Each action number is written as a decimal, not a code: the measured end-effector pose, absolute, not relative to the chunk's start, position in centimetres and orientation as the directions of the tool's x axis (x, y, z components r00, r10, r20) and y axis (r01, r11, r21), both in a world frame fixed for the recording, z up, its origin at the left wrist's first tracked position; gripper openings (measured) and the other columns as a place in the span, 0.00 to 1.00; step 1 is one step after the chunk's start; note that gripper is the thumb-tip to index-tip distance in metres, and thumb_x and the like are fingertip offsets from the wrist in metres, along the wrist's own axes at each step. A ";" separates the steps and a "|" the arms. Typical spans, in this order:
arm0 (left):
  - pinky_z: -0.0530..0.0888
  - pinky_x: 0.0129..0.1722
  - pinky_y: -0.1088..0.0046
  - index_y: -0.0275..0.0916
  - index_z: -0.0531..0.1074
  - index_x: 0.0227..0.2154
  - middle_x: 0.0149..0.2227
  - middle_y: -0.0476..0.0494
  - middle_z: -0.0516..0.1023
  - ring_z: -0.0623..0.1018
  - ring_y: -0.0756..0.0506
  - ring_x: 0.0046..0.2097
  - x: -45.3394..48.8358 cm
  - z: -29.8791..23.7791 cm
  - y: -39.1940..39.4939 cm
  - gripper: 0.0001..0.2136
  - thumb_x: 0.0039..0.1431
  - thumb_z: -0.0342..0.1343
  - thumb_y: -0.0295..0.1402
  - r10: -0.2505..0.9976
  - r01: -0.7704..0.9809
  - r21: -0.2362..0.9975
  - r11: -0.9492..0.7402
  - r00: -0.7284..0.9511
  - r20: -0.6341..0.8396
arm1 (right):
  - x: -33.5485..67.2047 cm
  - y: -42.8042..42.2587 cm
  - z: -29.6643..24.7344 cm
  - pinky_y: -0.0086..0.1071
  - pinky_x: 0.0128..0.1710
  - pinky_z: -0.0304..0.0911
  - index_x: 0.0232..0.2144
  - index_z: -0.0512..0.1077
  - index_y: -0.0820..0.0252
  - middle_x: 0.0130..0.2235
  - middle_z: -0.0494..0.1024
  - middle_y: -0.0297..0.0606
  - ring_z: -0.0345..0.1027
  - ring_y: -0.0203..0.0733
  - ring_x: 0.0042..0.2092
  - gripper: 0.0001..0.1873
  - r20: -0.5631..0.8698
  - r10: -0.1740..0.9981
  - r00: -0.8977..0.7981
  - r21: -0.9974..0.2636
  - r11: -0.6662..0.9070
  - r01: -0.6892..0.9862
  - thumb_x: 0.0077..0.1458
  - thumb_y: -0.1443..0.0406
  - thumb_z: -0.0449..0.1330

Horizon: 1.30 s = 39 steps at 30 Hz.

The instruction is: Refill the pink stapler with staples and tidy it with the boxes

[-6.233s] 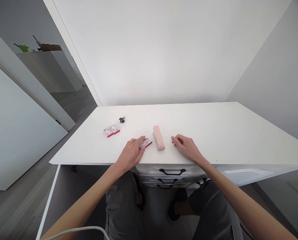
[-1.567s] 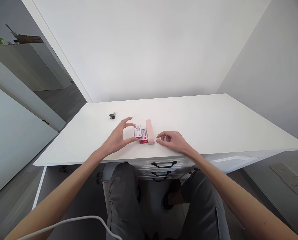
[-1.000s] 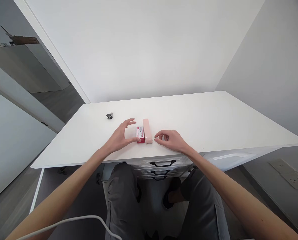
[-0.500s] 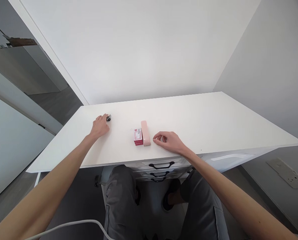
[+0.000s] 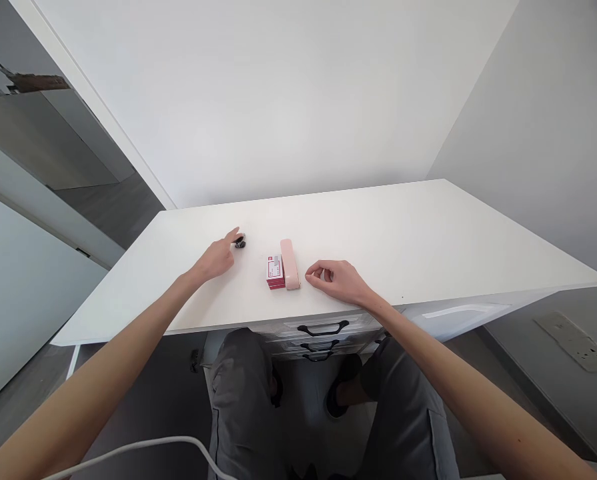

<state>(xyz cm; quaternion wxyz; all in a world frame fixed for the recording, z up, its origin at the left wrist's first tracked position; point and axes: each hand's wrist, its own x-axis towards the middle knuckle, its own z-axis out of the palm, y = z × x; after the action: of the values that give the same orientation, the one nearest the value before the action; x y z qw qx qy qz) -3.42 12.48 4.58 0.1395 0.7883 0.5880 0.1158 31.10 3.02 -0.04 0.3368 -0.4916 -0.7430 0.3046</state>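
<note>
My left hand (image 5: 217, 257) reaches over the white desk (image 5: 408, 233), its fingertips pinched on a small black clip (image 5: 240, 243) left of the other items. A stack of red-and-white small boxes (image 5: 275, 272) stands against the left side of a pink stapler (image 5: 289, 264) near the front edge. Just right of the stapler, my right hand (image 5: 335, 280) rests on the desk. Its fingers are curled with thumb and forefinger close together, and nothing shows between them.
Drawers with black handles (image 5: 323, 329) sit under the desk's front edge, above my knees. A white cable (image 5: 143, 447) crosses the lower left. White walls close the desk at the back and right. A doorway opens on the left.
My left hand left the stacked boxes, went out left to the black clip and has brought it right, closer to the boxes. The right hand has stayed by the stapler.
</note>
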 end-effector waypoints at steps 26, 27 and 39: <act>0.71 0.68 0.53 0.45 0.52 0.77 0.73 0.43 0.67 0.73 0.38 0.70 1.7 5.3 9.6 0.40 0.60 0.46 0.32 0.873 0.708 0.597 -0.376 0.487 -0.027 | 31.2 3.0 -0.2 0.34 0.34 0.61 0.37 0.81 0.53 0.32 0.83 0.32 0.69 0.38 0.31 0.10 0.209 0.933 -0.293 -0.779 0.340 0.527 0.63 0.57 0.61; 0.71 0.68 0.54 0.44 0.54 0.76 0.73 0.43 0.67 0.72 0.39 0.70 1.2 5.0 9.6 0.38 0.62 0.46 0.33 0.896 0.734 0.573 -0.364 0.444 0.000 | 31.2 3.0 -0.2 0.34 0.34 0.61 0.37 0.81 0.53 0.33 0.83 0.33 0.69 0.38 0.31 0.10 0.205 0.934 -0.293 -0.783 0.336 0.523 0.63 0.57 0.61; 0.52 0.76 0.51 0.36 0.59 0.74 0.78 0.40 0.56 0.54 0.37 0.79 -10.6 0.5 9.6 0.33 0.75 0.32 0.48 0.992 0.978 0.185 -0.096 0.079 0.095 | 30.3 2.0 0.7 0.35 0.35 0.65 0.40 0.79 0.57 0.36 0.81 0.38 0.69 0.41 0.34 0.18 0.260 0.961 0.097 -0.923 0.218 0.317 0.67 0.52 0.56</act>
<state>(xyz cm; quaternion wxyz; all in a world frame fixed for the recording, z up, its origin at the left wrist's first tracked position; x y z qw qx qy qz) -10.57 9.55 0.46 0.0363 0.7336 0.6715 0.0980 30.27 1.97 0.69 0.5077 -0.5391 -0.5925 0.3171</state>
